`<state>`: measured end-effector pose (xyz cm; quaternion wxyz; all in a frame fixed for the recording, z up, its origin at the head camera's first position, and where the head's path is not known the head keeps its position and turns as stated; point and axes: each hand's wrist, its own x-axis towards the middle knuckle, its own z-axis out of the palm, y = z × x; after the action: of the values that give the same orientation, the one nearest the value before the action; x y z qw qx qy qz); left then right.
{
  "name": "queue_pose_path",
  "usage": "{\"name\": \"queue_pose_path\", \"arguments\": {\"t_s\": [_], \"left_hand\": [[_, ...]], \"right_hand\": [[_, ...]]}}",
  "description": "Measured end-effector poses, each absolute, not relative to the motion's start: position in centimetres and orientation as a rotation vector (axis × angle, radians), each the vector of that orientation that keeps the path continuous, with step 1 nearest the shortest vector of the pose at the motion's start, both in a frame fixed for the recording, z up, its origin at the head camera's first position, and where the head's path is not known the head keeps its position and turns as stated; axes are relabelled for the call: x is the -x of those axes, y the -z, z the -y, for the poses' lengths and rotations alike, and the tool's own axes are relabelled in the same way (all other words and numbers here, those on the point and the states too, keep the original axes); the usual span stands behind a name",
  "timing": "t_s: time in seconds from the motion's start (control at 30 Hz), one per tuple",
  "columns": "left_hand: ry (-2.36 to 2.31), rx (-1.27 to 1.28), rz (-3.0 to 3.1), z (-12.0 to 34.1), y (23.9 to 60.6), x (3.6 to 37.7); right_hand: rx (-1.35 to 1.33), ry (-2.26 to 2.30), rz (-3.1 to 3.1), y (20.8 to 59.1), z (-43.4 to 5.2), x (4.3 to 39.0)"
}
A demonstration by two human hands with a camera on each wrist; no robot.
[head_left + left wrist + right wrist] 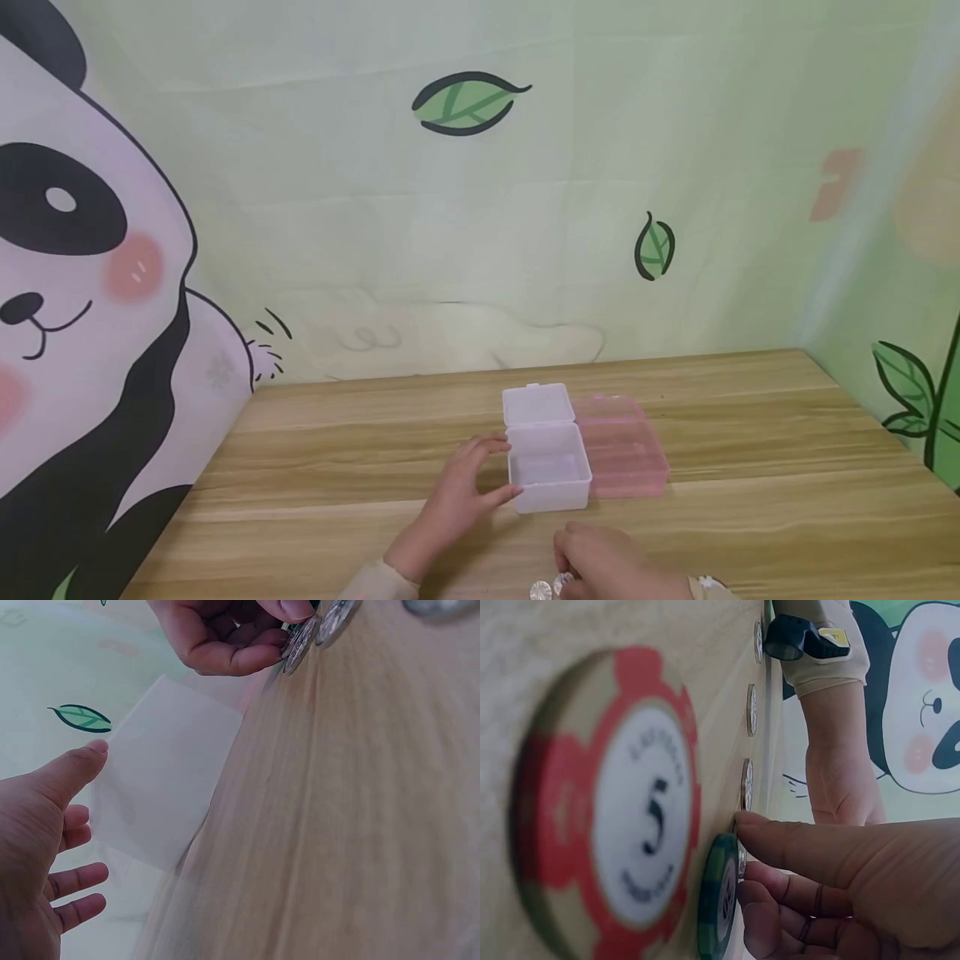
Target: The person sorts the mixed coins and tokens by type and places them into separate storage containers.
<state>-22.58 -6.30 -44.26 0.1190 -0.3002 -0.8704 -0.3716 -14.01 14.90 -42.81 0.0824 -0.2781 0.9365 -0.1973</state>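
A white plastic box [551, 497] stands on the table with its lid [537, 406] tipped back, and its inside shows bare. My left hand [463, 492] is at the box's left side, thumb and fingers spread with the tips right at its wall. Lower down, my right hand [611, 562] pinches a silver coin [301, 646] between thumb and fingers, close over the wood. Another silver coin [540, 591] lies beside it. In the right wrist view a green poker chip [717, 896] overlaps the fingertips, and a red and cream chip [641, 814] marked 5 is nearer the camera.
A translucent pink box [622, 454] is against the white box's right side. More silver coins [751, 710] form a row along the table's near part. Behind the wooden table [787, 450] hangs a pale green cloth [337, 167] printed with a panda and leaves.
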Motion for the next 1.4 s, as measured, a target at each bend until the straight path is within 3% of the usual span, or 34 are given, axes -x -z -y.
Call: {"name": "queue_pose_path", "arguments": {"t_s": [0.57, 1.1, 1.4], "left_hand": [[1.037, 0.878, 2.531, 6.5, 44.6, 22.7], [1.022, 0.87, 2.525, 6.4, 44.4, 22.6], [1.032, 0.877, 2.542, 6.3, 44.2, 22.6]], "right_hand": [[0.85, 0.94, -2.662, 42.2, -15.3, 14.6], [0.856, 1.214, -2.618, 37.9, -17.2, 18.4], [0.827, 1.14, -2.761, 36.7, -17.1, 20.8]]}}
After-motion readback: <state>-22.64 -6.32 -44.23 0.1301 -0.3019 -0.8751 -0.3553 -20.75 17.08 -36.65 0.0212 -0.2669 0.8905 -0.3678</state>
